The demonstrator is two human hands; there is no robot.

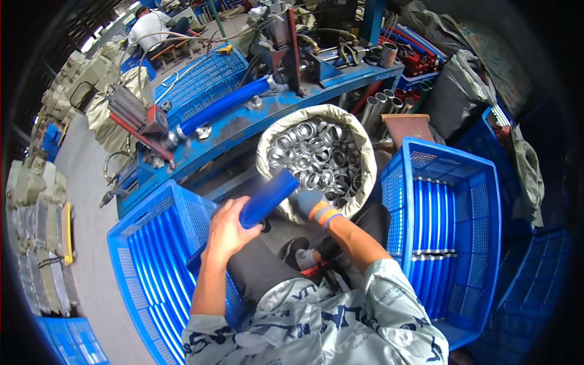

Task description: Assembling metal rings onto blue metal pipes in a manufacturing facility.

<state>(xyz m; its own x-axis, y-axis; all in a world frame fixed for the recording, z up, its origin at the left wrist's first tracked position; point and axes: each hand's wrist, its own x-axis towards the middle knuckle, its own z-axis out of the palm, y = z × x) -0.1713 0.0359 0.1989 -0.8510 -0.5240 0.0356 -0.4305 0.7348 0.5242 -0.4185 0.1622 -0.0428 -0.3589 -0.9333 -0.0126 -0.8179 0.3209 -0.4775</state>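
A seated worker grips a blue tube [263,199] in the bare left hand [226,231], fingers wrapped around its middle, the tube slanting up toward one o'clock with its open end just over the rim of a sack [316,112] of metal rings [316,155]. The right hand [311,204], in a grey glove with an orange and blue cuff, rests at the sack's near edge, at about five o'clock of its mouth; the fingers curl, but whether they close on a ring cannot be told from here. The two hands sit near each other, the tube's upper end just beside the glove.

At the worker's eight o'clock stands a blue plastic crate [143,213] packed with more blue tubes lying lengthwise; the tube in hand reaches down over its inner wall. At three o'clock a second blue crate [447,155] holds blue tubes with metal ends, laid in rows. Beyond the sack, at twelve o'clock, runs a blue metal workbench [243,125] carrying a clamp fixture and a thick blue hose [222,104]. A few short steel pipes [380,103] stand upright at the sack's one o'clock. Far off at eleven o'clock another person in a white shirt [149,27] sits with back turned. Grey stacked bundles [36,201] line the floor at nine o'clock.
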